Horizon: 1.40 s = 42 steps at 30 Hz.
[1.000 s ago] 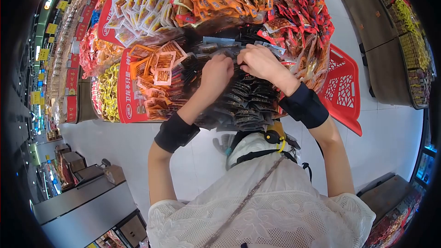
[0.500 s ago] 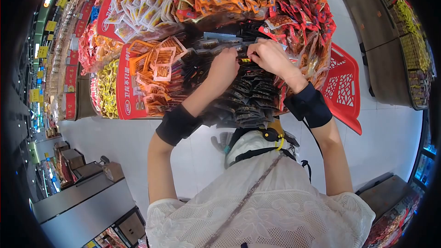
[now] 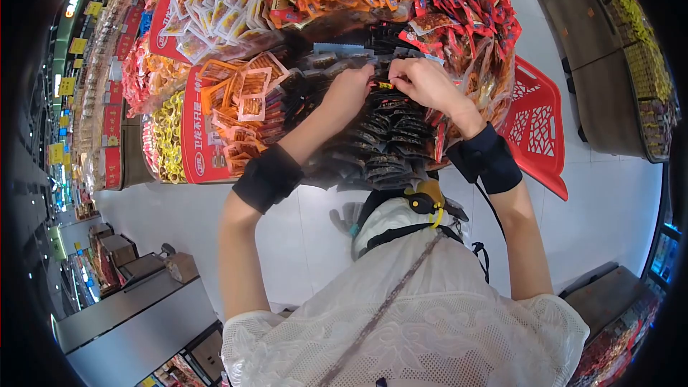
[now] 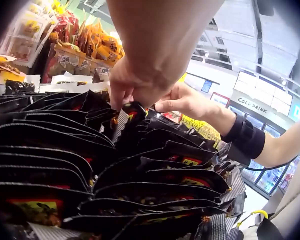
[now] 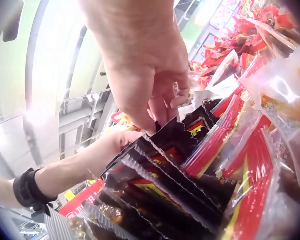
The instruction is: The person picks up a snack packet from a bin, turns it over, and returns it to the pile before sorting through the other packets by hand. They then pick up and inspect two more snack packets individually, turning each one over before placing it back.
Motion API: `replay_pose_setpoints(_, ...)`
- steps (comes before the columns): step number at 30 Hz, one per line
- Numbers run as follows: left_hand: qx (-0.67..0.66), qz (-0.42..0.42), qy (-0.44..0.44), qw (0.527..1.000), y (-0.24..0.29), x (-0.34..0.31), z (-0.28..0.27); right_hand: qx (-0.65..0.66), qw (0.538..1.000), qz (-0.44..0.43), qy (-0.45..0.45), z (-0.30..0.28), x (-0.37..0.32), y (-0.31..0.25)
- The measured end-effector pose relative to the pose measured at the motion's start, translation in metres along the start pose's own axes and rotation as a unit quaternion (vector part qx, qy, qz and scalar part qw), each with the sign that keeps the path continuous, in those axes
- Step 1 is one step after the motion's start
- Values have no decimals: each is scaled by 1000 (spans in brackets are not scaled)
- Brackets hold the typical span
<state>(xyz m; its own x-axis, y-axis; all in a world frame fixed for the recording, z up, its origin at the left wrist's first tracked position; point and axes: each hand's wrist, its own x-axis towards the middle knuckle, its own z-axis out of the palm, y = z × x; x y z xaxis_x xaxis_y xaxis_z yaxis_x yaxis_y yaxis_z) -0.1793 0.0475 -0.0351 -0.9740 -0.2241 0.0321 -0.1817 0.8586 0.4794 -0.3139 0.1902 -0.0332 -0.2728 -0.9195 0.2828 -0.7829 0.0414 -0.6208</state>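
Rows of black snack packets (image 3: 390, 136) stand tightly packed in front of the person. At their far part, the left hand (image 3: 347, 94) and right hand (image 3: 428, 86) work close together over one black packet with a yellow and red print (image 3: 384, 86). In the left wrist view, the left fingers pinch the upper part of a black packet (image 4: 126, 120). The right wrist view has the right hand (image 5: 152, 82) with thumb and fingers pinching a black packet's top edge (image 5: 166, 131). Fingertips are partly hidden behind the hands.
Orange packets (image 3: 252, 93) lie left of the black rows, red packets (image 3: 469, 11) to the right, white packets (image 3: 222, 3) behind. A red sign board (image 3: 195, 129) borders the left side. A red plastic basket (image 3: 534, 125) stands at the right. Brown shelving (image 3: 609, 86) lies beyond the aisle.
The left hand has moved right and slightly up, closer to the right hand. The right hand has shifted a little right. A yellow and red print now shows between them.
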Motion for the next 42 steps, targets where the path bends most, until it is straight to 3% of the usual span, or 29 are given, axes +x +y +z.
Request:
replay_pose_setpoints(8, -92, 3, -96, 991, -5, -3, -11, -84, 996, -33, -14, 10, 0, -8)
replay_pose_setpoints(11, -80, 62, -93, 990, -18, 0, -1, -134, 988, -54, -55, 11, 5, -10)
replay_pose_setpoints(20, 67, 37, -104, 992, -15, -2, -9, 5, 998, -7, -66, 0, 4, 1)
replay_pose_setpoints(23, 59, 28, -115, 991, -19, -1, -8, 41, 995, 4, -86, -1, 6, 4)
replay_pose_setpoints(26, 130, 81, -149, 977, -19, 2, -11, 9, 995, -14, -97, 2, 10, 7)
replay_pose_setpoints(29, 125, 118, -138, 975, -24, 5, -7, -42, 993, -28, -110, 4, 18, 1)
replay_pose_setpoints(35, -160, 92, -38, 982, -8, -7, -21, -125, 986, -32, -108, 4, 21, -7)
replay_pose_setpoints(38, -99, 36, -39, 994, -4, -15, -19, -106, 989, -43, -90, 15, 20, -7)
replay_pose_setpoints(42, -44, 72, -19, 996, -5, -22, -13, -133, 981, -36, -135, 16, 15, -13)
